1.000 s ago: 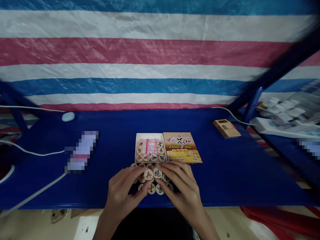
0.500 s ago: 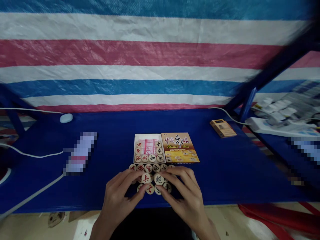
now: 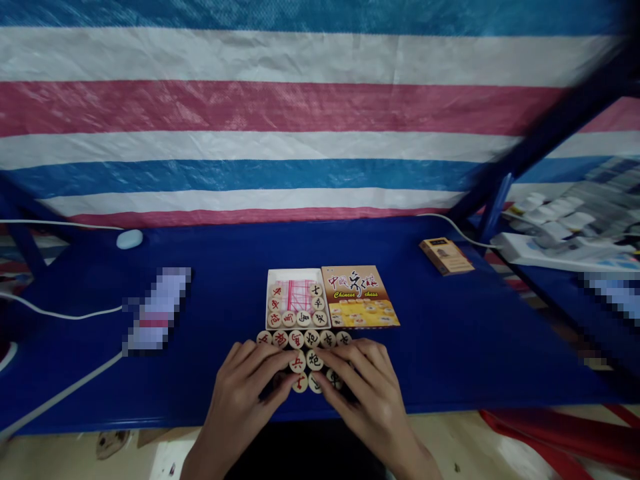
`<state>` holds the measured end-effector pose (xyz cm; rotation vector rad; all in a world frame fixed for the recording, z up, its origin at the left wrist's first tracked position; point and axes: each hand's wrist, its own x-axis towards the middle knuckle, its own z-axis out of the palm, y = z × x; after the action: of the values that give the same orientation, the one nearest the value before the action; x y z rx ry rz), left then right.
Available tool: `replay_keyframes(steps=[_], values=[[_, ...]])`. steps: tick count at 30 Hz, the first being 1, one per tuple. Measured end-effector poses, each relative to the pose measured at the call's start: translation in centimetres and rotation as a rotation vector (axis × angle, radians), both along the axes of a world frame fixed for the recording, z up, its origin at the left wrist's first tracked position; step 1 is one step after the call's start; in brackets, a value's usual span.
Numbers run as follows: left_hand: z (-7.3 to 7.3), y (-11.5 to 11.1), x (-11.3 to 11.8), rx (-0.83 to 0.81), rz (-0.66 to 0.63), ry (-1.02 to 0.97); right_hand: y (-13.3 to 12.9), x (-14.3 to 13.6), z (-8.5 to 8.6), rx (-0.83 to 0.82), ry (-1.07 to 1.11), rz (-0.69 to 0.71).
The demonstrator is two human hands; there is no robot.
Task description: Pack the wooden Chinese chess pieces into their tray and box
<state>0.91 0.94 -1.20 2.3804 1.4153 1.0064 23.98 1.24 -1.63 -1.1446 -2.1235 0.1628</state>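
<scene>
Near the front edge of the blue table, my left hand (image 3: 255, 380) has its thumb and fingertips around a round wooden piece with a red character (image 3: 297, 361). Beside it, my right hand (image 3: 363, 380) has thumb and fingers around a piece with a black character (image 3: 315, 360). These two pieces sit side by side, nearly touching. A row of several pieces (image 3: 296, 339) lies just beyond them, and more pieces (image 3: 300, 382) lie nearer to me, partly hidden by my hands. Behind the row, an open white box (image 3: 270, 272) holds several pieces along its sides and front.
The box's printed lid (image 3: 360, 293) lies to its right. A small brown box (image 3: 447, 257) is at the back right, near a white power strip (image 3: 525, 250). At the left are a blurred-out phone (image 3: 163, 307), cables and a small white case (image 3: 129, 239).
Both hands have brought their pieces closer together and down among the others. The left piece has shifted right, the right piece slightly left. The view has moved slightly.
</scene>
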Motion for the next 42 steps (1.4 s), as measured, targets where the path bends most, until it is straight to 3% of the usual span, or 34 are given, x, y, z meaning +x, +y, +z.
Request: replay_keyframes(steps=[9, 13, 16, 19, 24, 33, 42], values=[[0.8, 0.1, 0.0, 0.017, 0.027, -0.127, -0.2, 0.0, 0.4, -0.046, 0.101, -0.027], [1.4, 1.8, -0.5, 0.026, 0.113, -0.216, 1.3, 0.3, 1.4, -0.032, 0.184, -0.050], [2.1, 4.5, -0.7, -0.044, 0.163, -0.087, 4.2, 0.4, 2.6, 0.002, 0.105, -0.084], [2.9, 7.5, -0.5, -0.100, 0.224, 0.175, 7.6, 0.2, 3.6, -0.060, -0.110, -0.114], [3.6, 10.2, 0.0, -0.141, 0.260, 0.406, 11.2, -0.3, 3.8, -0.125, -0.337, -0.095], [3.1, 11.3, 0.5, -0.147, 0.234, 0.373, 11.9, -1.3, 2.8, -0.129, -0.322, -0.080], [2.8, 11.0, 1.2, -0.091, 0.133, 0.302, 11.7, -1.6, 2.7, -0.112, -0.325, -0.077]])
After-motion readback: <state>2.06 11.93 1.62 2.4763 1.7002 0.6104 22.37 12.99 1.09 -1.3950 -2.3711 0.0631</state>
